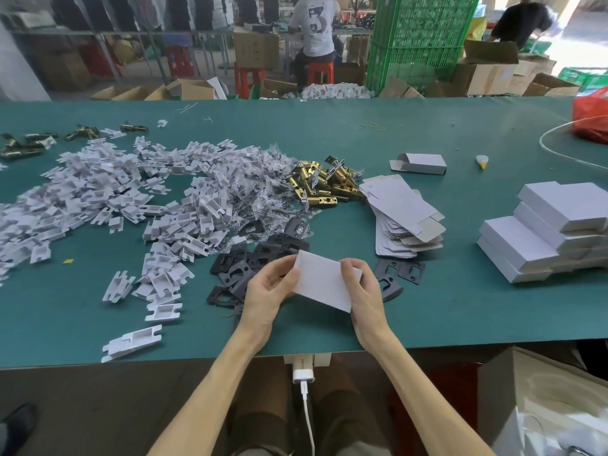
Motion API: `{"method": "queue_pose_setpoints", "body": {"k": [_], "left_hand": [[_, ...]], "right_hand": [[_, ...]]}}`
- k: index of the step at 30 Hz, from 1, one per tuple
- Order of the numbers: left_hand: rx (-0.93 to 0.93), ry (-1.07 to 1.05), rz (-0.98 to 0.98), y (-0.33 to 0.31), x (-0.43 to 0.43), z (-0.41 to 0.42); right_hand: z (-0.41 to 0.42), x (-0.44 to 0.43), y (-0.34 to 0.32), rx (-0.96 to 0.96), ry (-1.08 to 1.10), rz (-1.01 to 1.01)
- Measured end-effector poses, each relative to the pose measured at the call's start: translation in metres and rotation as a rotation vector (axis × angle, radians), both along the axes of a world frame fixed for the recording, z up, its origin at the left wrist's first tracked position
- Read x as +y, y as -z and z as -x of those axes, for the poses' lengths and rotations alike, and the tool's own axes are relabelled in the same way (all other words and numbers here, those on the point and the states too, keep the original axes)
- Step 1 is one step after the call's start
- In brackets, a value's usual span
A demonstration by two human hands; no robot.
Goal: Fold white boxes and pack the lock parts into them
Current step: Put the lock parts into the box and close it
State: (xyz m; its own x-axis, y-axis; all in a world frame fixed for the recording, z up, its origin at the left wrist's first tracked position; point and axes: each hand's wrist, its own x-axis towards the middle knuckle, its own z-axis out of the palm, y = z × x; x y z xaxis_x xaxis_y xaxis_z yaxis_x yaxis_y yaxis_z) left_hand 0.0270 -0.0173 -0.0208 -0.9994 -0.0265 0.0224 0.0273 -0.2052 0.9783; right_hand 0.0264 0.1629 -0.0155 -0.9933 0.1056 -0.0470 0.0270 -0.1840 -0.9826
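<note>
Left hand (267, 287), right hand (366, 292): each pinches one end of a white box (324, 282), held above the plates (250, 263), probably for closing flaps. Blanks (404, 218) and latches (324, 185) lie near for easy reach. Finished boxes (552, 235) are stacked right, well apart.

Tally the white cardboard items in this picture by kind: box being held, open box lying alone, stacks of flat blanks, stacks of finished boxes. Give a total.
Held box: 1, gripped by the left hand and right hand
Lone open box: 1
Stack of flat blanks: 1
Stack of finished boxes: 1
Total: 4
</note>
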Motion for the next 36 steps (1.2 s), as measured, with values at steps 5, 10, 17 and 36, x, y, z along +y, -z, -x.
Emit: {"method": "queue_pose_setpoints", "body": {"k": [5, 10, 17, 36], "left_hand": [[-0.028, 0.013, 0.028, 0.0024, -0.0005, 0.0007], [-0.048, -0.043, 0.043, 0.0021, 0.0018, 0.0033], [-0.028, -0.037, 0.005, -0.0022, 0.0024, 0.0018], [0.034, 0.020, 0.151, 0.0031, 0.0018, 0.0031]], "right_hand": [[-0.0010, -0.0011, 0.0008, 0.016, -0.115, -0.119], [-0.0007, 0.0015, 0.0011, 0.015, -0.091, -0.059], [0.0018, 0.0025, 0.0029, 0.005, -0.085, 0.025], [0.0021, -0.0001, 0.0056, 0.010, -0.019, -0.004]]}}
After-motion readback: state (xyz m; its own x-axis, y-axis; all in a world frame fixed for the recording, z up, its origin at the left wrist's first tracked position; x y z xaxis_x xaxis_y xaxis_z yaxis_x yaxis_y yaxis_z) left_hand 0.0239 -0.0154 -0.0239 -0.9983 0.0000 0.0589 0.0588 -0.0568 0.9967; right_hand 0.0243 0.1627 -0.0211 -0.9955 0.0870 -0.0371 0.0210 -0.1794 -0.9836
